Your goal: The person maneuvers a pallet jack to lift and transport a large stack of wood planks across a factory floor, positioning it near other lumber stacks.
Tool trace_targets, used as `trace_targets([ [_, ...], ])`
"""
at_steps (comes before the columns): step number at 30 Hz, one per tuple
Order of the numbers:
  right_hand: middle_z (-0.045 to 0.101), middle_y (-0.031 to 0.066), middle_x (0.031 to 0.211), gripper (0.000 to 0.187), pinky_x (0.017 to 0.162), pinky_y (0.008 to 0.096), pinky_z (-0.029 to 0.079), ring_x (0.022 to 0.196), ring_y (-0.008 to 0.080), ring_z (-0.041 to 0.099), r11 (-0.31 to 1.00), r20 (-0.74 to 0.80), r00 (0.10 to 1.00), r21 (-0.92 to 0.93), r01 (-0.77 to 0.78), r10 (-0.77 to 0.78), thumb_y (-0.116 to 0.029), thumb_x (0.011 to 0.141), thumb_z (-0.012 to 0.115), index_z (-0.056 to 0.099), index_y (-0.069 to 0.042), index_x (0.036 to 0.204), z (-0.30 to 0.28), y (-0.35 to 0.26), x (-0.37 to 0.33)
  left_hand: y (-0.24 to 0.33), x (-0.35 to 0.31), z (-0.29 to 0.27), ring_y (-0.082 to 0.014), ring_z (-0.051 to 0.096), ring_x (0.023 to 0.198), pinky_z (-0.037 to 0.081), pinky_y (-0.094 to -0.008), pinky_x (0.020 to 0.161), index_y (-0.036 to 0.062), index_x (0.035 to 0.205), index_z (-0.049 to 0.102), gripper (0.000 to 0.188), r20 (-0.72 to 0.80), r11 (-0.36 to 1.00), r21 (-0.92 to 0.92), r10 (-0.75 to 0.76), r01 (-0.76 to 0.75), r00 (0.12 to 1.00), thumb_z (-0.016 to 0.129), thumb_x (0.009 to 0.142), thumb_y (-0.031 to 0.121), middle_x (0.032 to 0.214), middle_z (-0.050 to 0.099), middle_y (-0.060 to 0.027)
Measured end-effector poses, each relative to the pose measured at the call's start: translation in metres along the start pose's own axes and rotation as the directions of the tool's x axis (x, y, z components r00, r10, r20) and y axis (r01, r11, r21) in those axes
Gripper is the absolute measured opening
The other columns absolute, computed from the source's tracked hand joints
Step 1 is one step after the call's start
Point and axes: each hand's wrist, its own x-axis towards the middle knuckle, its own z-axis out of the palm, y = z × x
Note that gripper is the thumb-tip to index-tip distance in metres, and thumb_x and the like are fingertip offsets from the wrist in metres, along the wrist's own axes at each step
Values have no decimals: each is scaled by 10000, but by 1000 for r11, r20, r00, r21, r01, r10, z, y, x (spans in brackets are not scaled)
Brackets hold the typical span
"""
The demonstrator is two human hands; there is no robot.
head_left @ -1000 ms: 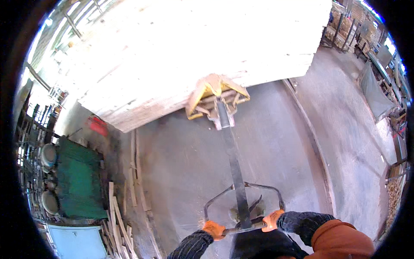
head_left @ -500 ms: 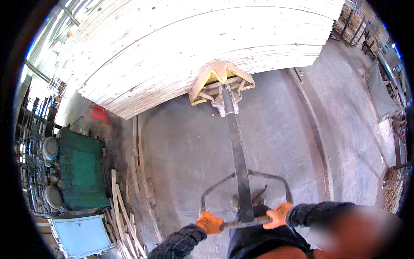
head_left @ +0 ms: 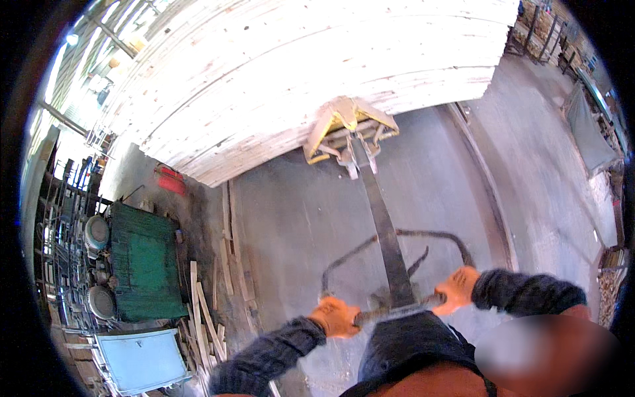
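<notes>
A yellow pallet jack sits under a large stack of pale wooden boards. Its long grey tiller runs back toward me and ends in a loop handle. My left hand, in an orange glove, grips the left end of the handle bar. My right hand, also in an orange glove, grips the right end. Both forearms wear dark knit sleeves.
The floor is grey concrete. Loose wooden slats lie along the left. A green metal box and a pale blue panel stand at the left, with a red object near the stack's corner. Racks line the far right.
The board stack and jack have shifted up and right in view, and the handle has come closer to my body. Both hands have kept their grip on the handle bar.
</notes>
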Motion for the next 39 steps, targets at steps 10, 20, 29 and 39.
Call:
trace_targets([
  [10, 650, 193, 715, 736, 560, 553, 474, 689, 408, 651, 991, 132, 991, 130, 4, -21, -808, 779, 514, 674, -108, 942, 168, 17, 56, -48, 44, 160, -398, 643, 607, 496, -547, 577, 140, 844, 650, 256, 44, 999, -8, 45, -45, 998, 637, 777, 387, 642, 640, -162],
  [20, 701, 212, 900, 733, 715, 557, 511, 851, 414, 677, 987, 237, 962, 50, -150, 134, -701, 758, 553, 691, -45, 1054, 183, 12, 87, -55, 58, 197, -374, 678, 732, 509, -518, 657, 156, 966, 680, 323, 66, 993, 79, -96, 91, 993, 604, 809, 428, 758, 687, -166],
  [29, 689, 210, 790, 665, 723, 479, 538, 785, 378, 688, 999, 40, 999, 26, -24, 23, -684, 753, 604, 715, -62, 959, 2, -34, 12, -8, -19, 9, -371, 654, 626, 522, -491, 606, 119, 828, 676, 326, -48, 1000, 16, -19, 19, 999, 656, 769, 439, 647, 638, -164],
  [39, 692, 181, 769, 733, 625, 552, 513, 717, 391, 674, 993, 267, 962, 90, -77, 50, -768, 796, 527, 672, -94, 1045, 175, 5, 77, -61, 38, 180, -376, 628, 553, 479, -538, 538, 138, 754, 631, 236, -96, 996, 26, 83, -81, 992, 670, 763, 370, 597, 626, -113],
])
